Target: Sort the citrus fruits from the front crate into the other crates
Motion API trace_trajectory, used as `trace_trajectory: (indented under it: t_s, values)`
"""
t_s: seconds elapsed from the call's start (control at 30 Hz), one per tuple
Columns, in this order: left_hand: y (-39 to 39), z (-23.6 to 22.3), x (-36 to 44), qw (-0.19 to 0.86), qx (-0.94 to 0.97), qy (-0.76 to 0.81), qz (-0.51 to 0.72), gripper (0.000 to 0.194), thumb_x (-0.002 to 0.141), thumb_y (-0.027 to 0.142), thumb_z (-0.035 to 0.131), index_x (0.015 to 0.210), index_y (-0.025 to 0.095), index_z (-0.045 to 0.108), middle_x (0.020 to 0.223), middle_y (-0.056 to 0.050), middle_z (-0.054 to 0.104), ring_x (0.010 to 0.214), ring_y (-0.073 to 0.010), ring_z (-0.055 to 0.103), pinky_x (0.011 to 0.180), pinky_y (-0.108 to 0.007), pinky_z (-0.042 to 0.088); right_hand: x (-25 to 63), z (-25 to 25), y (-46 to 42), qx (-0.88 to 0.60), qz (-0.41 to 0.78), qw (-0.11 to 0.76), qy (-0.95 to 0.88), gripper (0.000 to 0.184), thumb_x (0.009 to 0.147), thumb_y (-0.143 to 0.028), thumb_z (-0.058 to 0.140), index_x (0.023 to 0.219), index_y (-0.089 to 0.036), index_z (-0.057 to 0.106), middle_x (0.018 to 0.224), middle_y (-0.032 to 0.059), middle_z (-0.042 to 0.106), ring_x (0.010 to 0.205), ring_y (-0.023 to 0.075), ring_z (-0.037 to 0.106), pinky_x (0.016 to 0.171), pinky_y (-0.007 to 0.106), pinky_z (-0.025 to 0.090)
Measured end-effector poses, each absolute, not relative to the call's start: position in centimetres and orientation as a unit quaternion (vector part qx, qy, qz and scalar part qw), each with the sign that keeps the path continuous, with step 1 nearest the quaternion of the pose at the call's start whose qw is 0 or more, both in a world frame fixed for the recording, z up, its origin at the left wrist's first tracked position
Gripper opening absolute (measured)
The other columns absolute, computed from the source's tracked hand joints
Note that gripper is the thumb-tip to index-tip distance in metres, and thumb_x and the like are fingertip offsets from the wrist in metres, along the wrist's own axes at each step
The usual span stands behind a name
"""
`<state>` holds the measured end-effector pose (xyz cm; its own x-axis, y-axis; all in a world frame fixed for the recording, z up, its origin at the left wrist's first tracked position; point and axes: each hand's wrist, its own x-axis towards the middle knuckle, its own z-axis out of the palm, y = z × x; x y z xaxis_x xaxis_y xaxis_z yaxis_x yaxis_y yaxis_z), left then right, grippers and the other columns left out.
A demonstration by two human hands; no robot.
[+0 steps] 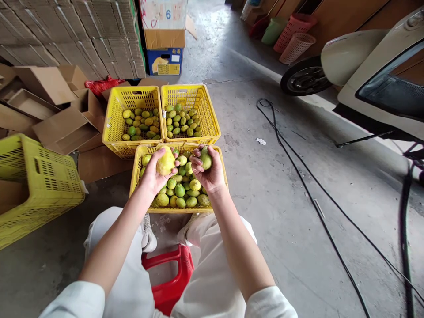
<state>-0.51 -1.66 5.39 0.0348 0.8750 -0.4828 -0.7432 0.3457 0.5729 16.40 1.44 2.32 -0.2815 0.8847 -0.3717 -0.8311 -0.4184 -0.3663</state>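
Observation:
My left hand (158, 170) is closed round a large yellow lemon (166, 161). In my right hand (212, 171) sits a smaller green lemon (206, 158), the fingers curled about it. Both hands are raised over the near yellow crate (179, 210), which holds many green and yellow lemons (179, 190). Behind it two more yellow crates stand side by side. Mostly yellowish fruit lies in the back left crate (114, 115), and small greener fruit in the back right crate (209, 112).
A yellow crate (54, 176) lies tipped at left, near loose cardboard boxes (53, 86). Stacked flattened cartons (82, 35) rise behind. A red stool (172, 274) is between my legs. A black cable (304, 183) crosses the floor at right, by a parked white scooter (347, 57).

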Motion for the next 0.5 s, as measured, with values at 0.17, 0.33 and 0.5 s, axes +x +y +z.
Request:
trace_trajectory:
  t_s: [0.17, 0.33, 0.5]
  values:
    - [-1.48, 5.66, -0.62, 0.695, 0.040, 0.409, 0.590, 0.024, 0.102, 0.045, 0.073, 0.105, 0.022, 0.073, 0.091, -0.006, 0.080, 0.083, -0.0235, 0.082, 0.064, -0.029, 0.067, 16.36, 2.09, 1.49, -0.258, 0.795, 0.547, -0.056, 0.023, 0.100, -0.044, 0.080, 0.098, -0.026, 0.067, 0.085, 0.0003, 0.071, 0.067, 0.0149, 0.063, 0.051, 0.020, 0.056]
    - [-1.46, 5.40, -0.28, 0.675, 0.040, 0.419, 0.606, 0.020, 0.099, 0.037, 0.081, 0.109, 0.023, 0.072, 0.101, -0.008, 0.083, 0.110, -0.0310, 0.086, 0.093, -0.042, 0.073, 16.32, 2.19, 1.31, -0.257, 0.788, 0.557, -0.051, 0.015, 0.096, -0.031, 0.074, 0.108, -0.027, 0.065, 0.098, 0.0006, 0.080, 0.087, 0.0176, 0.077, 0.072, 0.028, 0.073]
    - [-1.70, 5.14, -0.15, 0.699, 0.067, 0.410, 0.582, 0.024, 0.098, 0.040, 0.086, 0.101, 0.022, 0.070, 0.088, -0.003, 0.078, 0.076, -0.0178, 0.080, 0.065, -0.024, 0.065, 16.47, 2.00, 1.17, -0.237, 0.798, 0.548, -0.082, 0.018, 0.094, -0.022, 0.078, 0.098, -0.027, 0.062, 0.088, -0.0030, 0.073, 0.066, 0.0118, 0.063, 0.045, 0.015, 0.053]
